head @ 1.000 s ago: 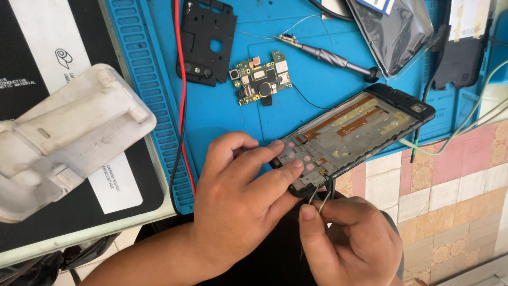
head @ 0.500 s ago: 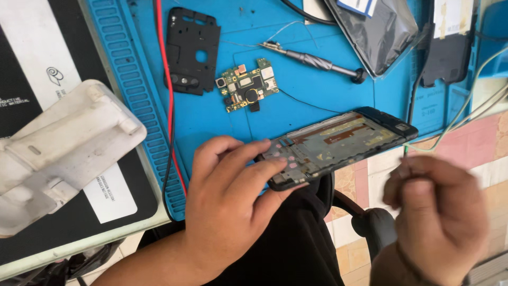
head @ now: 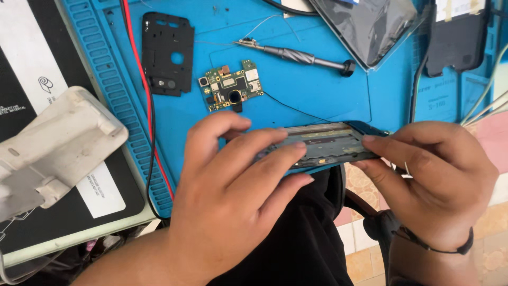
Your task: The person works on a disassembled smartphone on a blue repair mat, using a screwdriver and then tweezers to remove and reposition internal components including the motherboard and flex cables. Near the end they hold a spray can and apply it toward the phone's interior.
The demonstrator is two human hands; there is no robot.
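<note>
An opened phone frame with its insides showing is held edge-on just over the near edge of the blue work mat. My left hand grips its left end, fingers laid across the top. My right hand grips its right end with thumb and fingers, and a thin metal piece sticks out between its fingers. A green circuit board lies on the mat just beyond the phone.
A black plastic inner cover lies at the mat's left, a screwdriver behind the board, a dark screen panel and a black case at the back right. A white plastic stand sits left. A red wire runs down the mat.
My right hand came back up from the lower right and took hold of the phone's right end. The phone has tilted onto its edge, with both hands on it now.
</note>
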